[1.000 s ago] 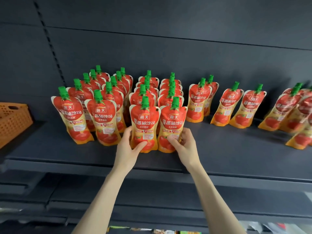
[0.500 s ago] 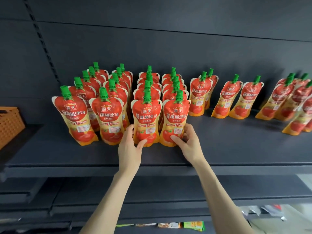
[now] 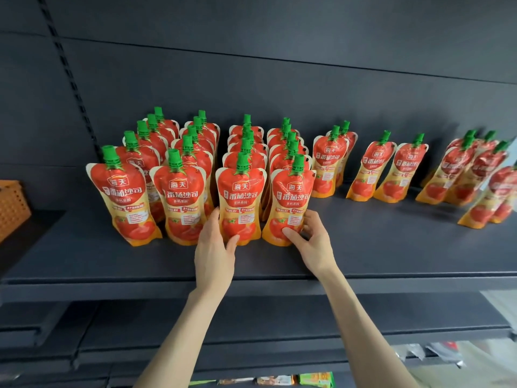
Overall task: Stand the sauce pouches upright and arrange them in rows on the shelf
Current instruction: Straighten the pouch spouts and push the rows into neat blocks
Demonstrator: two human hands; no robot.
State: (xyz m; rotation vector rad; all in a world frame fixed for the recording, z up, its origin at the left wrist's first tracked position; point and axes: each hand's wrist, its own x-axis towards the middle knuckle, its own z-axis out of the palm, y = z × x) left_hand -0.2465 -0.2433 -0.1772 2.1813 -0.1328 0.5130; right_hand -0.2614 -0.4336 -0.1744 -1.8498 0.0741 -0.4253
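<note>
Currently, front-row pouches (image 3: 127,197) are standing upright on the shelf (image 3: 363,247), long axes vertical, green caps (image 3: 109,156) pointing up, red-and-yellow tomato labels facing outward. Low down, the left hand (image 3: 214,247) is pinching the third pouch (image 3: 241,203), thumb opposing fingers; the right hand (image 3: 313,242) is pinching the fourth pouch (image 3: 289,208) likewise.

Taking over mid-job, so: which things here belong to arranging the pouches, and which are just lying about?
Job: left hand, gripping third-row front pouch; right hand, gripping fourth-row front pouch; leaning pouches at right; shelf.
Lying about: orange basket; packets below.
</note>
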